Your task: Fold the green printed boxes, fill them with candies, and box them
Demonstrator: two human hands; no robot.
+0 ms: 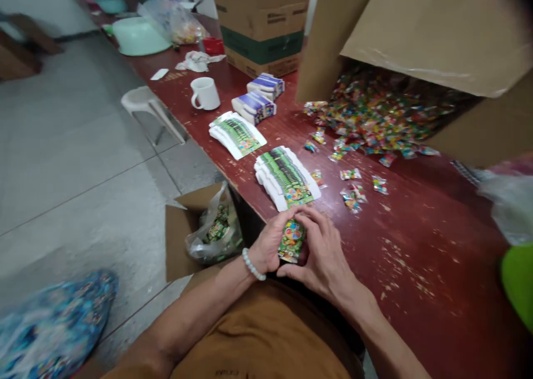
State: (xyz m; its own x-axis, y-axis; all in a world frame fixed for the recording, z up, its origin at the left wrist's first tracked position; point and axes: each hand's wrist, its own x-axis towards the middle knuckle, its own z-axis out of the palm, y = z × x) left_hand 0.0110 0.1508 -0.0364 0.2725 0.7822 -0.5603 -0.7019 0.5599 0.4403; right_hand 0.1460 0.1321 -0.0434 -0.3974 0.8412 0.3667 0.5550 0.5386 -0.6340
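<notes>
A small green printed candy box (292, 239) is between my hands at the table's front edge. My left hand (268, 244), with a pale bead bracelet at the wrist, is closed round its left side. My right hand (327, 248) curves round the top and right side, its fingers at the upper edge and its thumb near the bottom. Just beyond my hands lies a fanned stack of flat green-and-white cartons (287, 176), with a second stack (237, 134) behind it. Several wrapped candies (352, 198) lie loose to the right.
A large cardboard box (320, 45) lies open, spilling wrapped candies (387, 106) onto the red table (416, 257). A white mug (205, 94) and purple-white packs (254, 106) stand farther back. Below left, a floor carton (177, 240) holds a plastic bag (216, 234) of green packets.
</notes>
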